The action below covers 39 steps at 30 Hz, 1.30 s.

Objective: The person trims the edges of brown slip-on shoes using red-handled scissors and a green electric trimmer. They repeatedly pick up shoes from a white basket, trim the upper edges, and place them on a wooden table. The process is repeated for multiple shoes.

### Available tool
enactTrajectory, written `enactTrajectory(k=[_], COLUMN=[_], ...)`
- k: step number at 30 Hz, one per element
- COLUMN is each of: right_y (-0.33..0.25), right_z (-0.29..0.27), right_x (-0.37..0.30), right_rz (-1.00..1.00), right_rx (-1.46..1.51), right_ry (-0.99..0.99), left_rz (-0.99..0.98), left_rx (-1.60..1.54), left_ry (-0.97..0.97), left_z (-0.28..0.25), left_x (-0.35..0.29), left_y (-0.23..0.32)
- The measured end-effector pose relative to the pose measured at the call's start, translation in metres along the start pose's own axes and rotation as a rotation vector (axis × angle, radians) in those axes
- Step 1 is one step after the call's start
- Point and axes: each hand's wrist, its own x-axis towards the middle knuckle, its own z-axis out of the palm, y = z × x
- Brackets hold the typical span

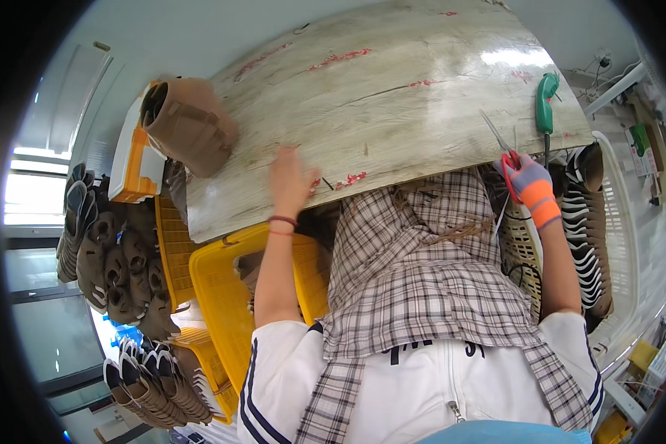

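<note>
My bare left hand [290,181], a red band at its wrist, is over the near edge of the worktable [422,111]. Motion smears its fingers, so I cannot tell whether they are spread or closed. A small dark piece [327,182] lies just right of it. In a grey and orange glove, my right hand [531,189] grips red-handled scissors [510,164] at the table's right front edge, blades pointing away and to the left. Beyond them lies a green corded hand tool [545,103]. A stack of brown shoe uppers [196,129] sits on the table's left end.
Below my left arm stands a yellow crate [214,285]. More brown shoe parts [126,259] are piled at far left, with an orange and white box [137,163] above them. At right, a white basket [625,237] stands beside a row of stacked brown uppers [599,259].
</note>
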Motion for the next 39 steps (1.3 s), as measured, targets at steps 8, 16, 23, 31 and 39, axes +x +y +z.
enactTrajectory(k=[8,16,23,31,39], right_y=[-0.024,-0.047,0.084,0.369,0.373], right_z=[0.030,0.048,0.025,0.134,0.156], right_x=[0.095,0.114,0.025,-0.073,-0.095], right_rz=[-0.159,-0.507,-0.583,0.725,0.640], right_rx=[0.162,0.377,0.162,0.308,0.213], right_ry=[0.217,0.709,0.861,0.358,-0.029], left_rz=[0.655,0.765,0.646,0.679,0.670], left_rx=[-0.718,-0.781,-0.588,-0.314,-0.232], left_ry=[-0.058,-0.565,-0.138,0.000,0.026], left_z=[-0.067,-0.053,-0.026,-0.003,-0.036], left_x=[-0.026,-0.022,-0.048,-0.077,-0.072], left_y=[0.134,0.195,0.167,0.168,0.177])
